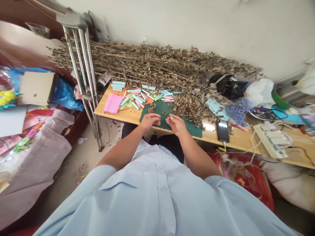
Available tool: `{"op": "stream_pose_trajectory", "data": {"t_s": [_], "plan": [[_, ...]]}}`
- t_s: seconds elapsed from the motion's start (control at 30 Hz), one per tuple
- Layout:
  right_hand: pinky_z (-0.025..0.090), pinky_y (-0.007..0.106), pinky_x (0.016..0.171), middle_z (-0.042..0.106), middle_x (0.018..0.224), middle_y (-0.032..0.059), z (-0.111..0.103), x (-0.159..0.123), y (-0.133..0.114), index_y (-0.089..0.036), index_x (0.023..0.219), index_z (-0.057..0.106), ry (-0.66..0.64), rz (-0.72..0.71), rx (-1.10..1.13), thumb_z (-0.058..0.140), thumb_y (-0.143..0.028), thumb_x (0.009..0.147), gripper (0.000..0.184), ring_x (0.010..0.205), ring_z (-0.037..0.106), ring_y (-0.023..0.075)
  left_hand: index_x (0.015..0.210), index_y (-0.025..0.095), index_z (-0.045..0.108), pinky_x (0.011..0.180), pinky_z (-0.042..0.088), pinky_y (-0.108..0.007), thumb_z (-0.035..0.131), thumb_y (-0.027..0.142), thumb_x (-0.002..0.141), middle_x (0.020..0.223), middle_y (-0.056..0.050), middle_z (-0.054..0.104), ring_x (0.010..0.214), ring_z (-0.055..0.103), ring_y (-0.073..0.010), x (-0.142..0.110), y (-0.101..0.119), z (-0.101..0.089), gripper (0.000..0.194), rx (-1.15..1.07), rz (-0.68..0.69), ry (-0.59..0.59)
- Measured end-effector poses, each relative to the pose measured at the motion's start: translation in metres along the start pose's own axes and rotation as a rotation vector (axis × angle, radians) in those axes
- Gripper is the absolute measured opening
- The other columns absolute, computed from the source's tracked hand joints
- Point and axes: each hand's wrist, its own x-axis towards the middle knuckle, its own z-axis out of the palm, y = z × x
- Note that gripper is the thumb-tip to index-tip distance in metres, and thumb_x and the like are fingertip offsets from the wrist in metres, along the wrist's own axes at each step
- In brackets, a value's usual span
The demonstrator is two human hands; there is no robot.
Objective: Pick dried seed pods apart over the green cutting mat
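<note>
My left hand (pixel 149 121) and my right hand (pixel 177 124) hover a short way apart over the near edge of a green mat (pixel 193 129). The thumb and fingers of each are pinched together; whatever they hold is too small to make out. A small clump of crumbled dry leaf (pixel 152 107) lies just beyond my left hand. More small bits (pixel 164 113) rest on the mat between the hands. To the right of my right hand is a heap of dried brown leaves (pixel 188 108).
Pink and light-blue paper rolls (pixel 139 97) and a pink sheet (pixel 113 103) lie left of the mat. Dried leafy stalks (pixel 147 59) pile along the wall. A phone (pixel 222 130) on a cable, a power strip (pixel 270 141) and blue yarn (pixel 238 110) sit right. Crutches (pixel 85 65) stand left.
</note>
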Motion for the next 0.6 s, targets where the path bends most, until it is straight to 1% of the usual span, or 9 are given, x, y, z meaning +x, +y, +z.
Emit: {"op": "stream_pose_trajectory", "data": {"t_s": [0.07,0.17,0.23,0.33,0.47,0.6], "plan": [[0.065,0.023,0.073,0.079,0.081,0.0034,-0.0002,0.0008,-0.0016,-0.018,0.095,0.074,0.005,0.009,0.024,0.079,-0.016,0.083,0.014,0.077,0.078,0.0153,0.093,0.007,0.07,0.062,0.06,-0.03,0.077,0.015,0.075,0.073,-0.006,0.071,0.059,0.07,-0.0146,0.0002,-0.0006,-0.0002,0.021,-0.006,0.007,-0.004],[0.065,0.022,0.069,0.078,0.079,0.0034,0.0011,0.0013,-0.0035,-0.018,0.092,0.074,0.029,0.019,0.042,0.077,-0.022,0.087,0.007,0.074,0.078,0.0149,0.092,0.007,0.07,0.063,0.06,-0.03,0.078,0.015,0.075,0.073,-0.006,0.071,0.059,0.07,-0.0148,0.0003,-0.0011,-0.0004,0.021,-0.003,0.006,-0.003],[0.065,0.021,0.066,0.078,0.076,0.0025,0.0022,0.0015,-0.0034,-0.018,0.089,0.073,0.057,0.025,0.027,0.077,-0.021,0.087,0.005,0.071,0.077,0.0142,0.092,0.007,0.07,0.063,0.06,-0.03,0.079,0.017,0.074,0.073,-0.005,0.071,0.059,0.07,-0.0143,0.0004,-0.0014,-0.0004,0.022,0.004,0.005,-0.002],[0.064,0.021,0.063,0.077,0.073,0.0018,0.0029,0.002,-0.0011,-0.018,0.087,0.072,0.069,0.024,-0.01,0.079,-0.017,0.083,0.008,0.067,0.076,0.0138,0.092,0.007,0.07,0.064,0.06,-0.03,0.08,0.018,0.074,0.073,-0.005,0.071,0.059,0.07,-0.014,0.0006,-0.0019,-0.0002,0.024,0.008,0.006,-0.001],[0.065,0.022,0.064,0.077,0.074,0.0011,0.0025,0.0027,0.0019,-0.019,0.09,0.07,0.032,-0.013,-0.041,0.084,-0.023,0.081,0.017,0.067,0.076,0.0138,0.092,0.008,0.07,0.063,0.06,-0.03,0.079,0.018,0.074,0.074,-0.005,0.071,0.059,0.07,-0.0141,0.0008,-0.0023,0.0,0.023,0.01,0.005,-0.001],[0.065,0.022,0.065,0.076,0.074,0.0002,0.0022,0.002,0.0022,-0.02,0.092,0.07,0.007,-0.022,-0.056,0.082,-0.026,0.084,0.016,0.068,0.076,0.0139,0.092,0.008,0.07,0.064,0.06,-0.031,0.078,0.017,0.074,0.073,-0.005,0.071,0.059,0.07,-0.0141,0.0018,-0.0038,-0.0009,0.022,0.009,0.009,-0.001]]}}
